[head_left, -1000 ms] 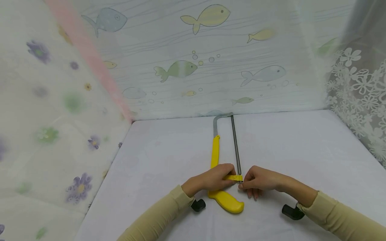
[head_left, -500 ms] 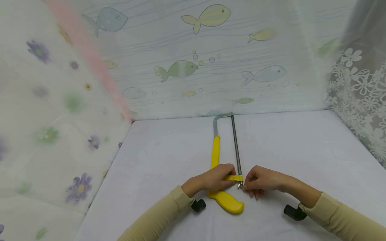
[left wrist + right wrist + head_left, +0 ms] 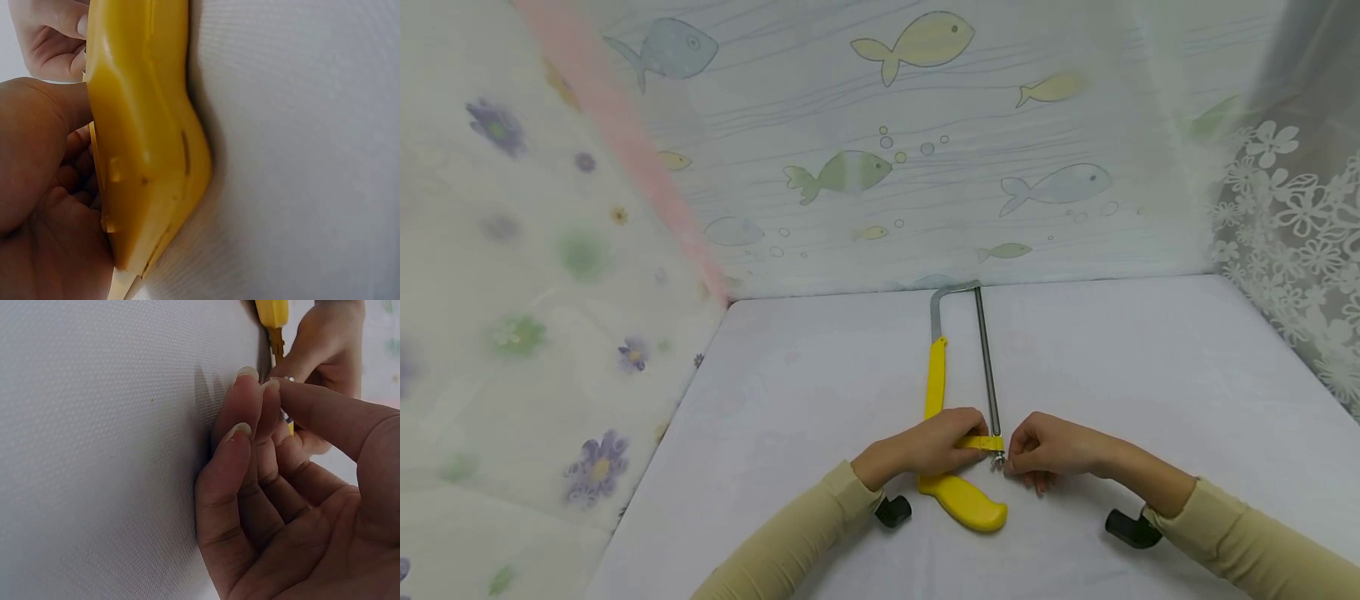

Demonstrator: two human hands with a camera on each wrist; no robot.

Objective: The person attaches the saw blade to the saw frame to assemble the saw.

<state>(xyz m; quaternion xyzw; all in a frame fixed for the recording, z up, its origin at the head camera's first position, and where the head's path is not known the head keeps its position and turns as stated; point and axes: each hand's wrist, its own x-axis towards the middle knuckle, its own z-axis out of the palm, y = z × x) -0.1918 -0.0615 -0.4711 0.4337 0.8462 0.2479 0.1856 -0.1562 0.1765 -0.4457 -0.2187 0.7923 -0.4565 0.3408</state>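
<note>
A hacksaw with a yellow handle (image 3: pixel 967 503) and a grey metal front frame lies on the white table, its dark blade (image 3: pixel 987 358) to the right. My left hand (image 3: pixel 936 437) grips the yellow frame, with thumb and fingers by the short yellow blade holder (image 3: pixel 981 443). Up close in the left wrist view the yellow frame (image 3: pixel 144 125) hides part of that hand. A silvery wing nut (image 3: pixel 997 462) sits at the near end of the blade. My right hand (image 3: pixel 1052 446) has its fingers curled, thumb and index fingertips pinching at the wing nut's right side; contact is partly hidden.
White cloth covers the table (image 3: pixel 820 358). Behind it hangs a fish-print curtain (image 3: pixel 850 167), with a flowered curtain (image 3: pixel 550 292) at left and lace (image 3: pixel 1300 217) at right. Black wrist cameras (image 3: pixel 892 511) sit below both wrists.
My right fingertips have drawn slightly right, uncovering the wing nut, whose wings have turned over the last half second. My left hand and the hacksaw have stayed put.
</note>
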